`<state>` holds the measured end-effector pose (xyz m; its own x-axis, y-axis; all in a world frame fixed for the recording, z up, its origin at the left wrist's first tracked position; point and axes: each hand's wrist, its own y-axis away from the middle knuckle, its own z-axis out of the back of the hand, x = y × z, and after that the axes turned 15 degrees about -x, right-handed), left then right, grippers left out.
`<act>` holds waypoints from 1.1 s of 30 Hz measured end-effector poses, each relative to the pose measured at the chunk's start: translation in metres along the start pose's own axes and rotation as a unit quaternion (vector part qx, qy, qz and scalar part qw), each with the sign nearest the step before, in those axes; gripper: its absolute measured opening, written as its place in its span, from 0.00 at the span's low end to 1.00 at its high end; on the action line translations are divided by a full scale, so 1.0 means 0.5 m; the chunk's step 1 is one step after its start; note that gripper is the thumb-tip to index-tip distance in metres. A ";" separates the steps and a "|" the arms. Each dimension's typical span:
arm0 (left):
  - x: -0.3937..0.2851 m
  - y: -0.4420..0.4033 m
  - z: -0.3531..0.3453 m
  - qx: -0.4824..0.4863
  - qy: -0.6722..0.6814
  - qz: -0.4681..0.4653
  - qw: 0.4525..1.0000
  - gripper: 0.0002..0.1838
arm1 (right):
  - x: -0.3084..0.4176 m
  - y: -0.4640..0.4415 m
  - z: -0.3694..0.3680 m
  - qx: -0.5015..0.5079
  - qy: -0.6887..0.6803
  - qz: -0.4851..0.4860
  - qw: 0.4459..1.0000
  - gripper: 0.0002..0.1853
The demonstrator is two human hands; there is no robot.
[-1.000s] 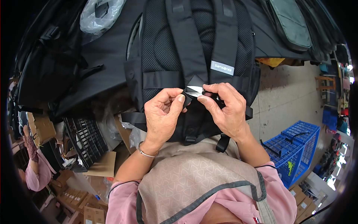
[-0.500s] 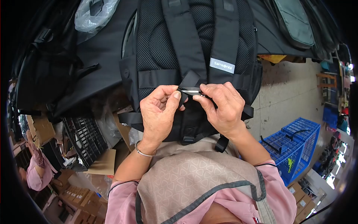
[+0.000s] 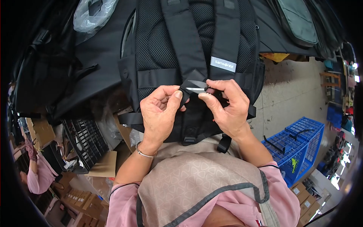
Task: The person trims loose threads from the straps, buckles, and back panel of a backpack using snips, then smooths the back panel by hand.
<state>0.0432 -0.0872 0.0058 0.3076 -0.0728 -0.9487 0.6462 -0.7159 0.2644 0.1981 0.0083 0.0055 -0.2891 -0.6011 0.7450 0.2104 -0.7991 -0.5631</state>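
A black backpack (image 3: 157,45) lies with its mesh back panel and shoulder straps facing up. My left hand (image 3: 160,108) is closed, pinching the end of a black webbing strap (image 3: 185,94) between thumb and fingers. In my right hand (image 3: 228,104) is a small pair of thread snips (image 3: 196,88), gripped between thumb and fingers. Its two blades are apart and point left, with their tips at the webbing by my left fingertips. Below my hands hangs a black buckle (image 3: 189,140) on a strap.
A blue plastic crate (image 3: 298,143) stands on the floor at right. A black crate (image 3: 85,142) and cardboard are at lower left. A plastic bag (image 3: 94,15) lies on the black-covered table (image 3: 102,49). Another person's pink sleeve (image 3: 41,176) shows at far left.
The snips' blades have spread apart and show more clearly. My right thumb and fingers are a little wider apart. My left hand keeps its pinch. The whole view has shifted slightly.
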 end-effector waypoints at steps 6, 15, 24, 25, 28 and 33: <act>0.000 0.000 -0.003 -0.004 -0.001 0.002 1.000 0.09 | -0.007 0.004 -0.003 0.010 0.011 0.005 1.000 0.12; 0.001 -0.005 -0.001 0.002 0.027 0.023 0.999 0.09 | -0.004 -0.001 0.010 0.010 -0.039 -0.146 0.988 0.11; 0.023 -0.015 0.012 0.046 0.123 -0.052 0.990 0.10 | 0.030 0.025 0.019 0.047 -0.052 -0.116 0.991 0.15; 0.023 -0.014 0.012 0.048 0.130 -0.056 0.989 0.10 | 0.030 0.024 0.017 0.050 -0.048 -0.109 0.992 0.15; 0.023 -0.012 0.014 0.050 0.130 -0.057 0.989 0.11 | 0.028 0.023 0.009 0.055 -0.043 -0.080 0.994 0.14; 0.030 -0.017 0.018 0.065 0.131 -0.073 0.987 0.11 | 0.012 0.024 -0.001 0.039 -0.033 -0.036 0.998 0.12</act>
<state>0.0360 -0.0884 -0.0123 0.3982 0.2081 -0.8934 0.6078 -0.7893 0.0871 0.1986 -0.0052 0.0031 -0.2452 -0.5401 0.8051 0.2646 -0.8362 -0.4804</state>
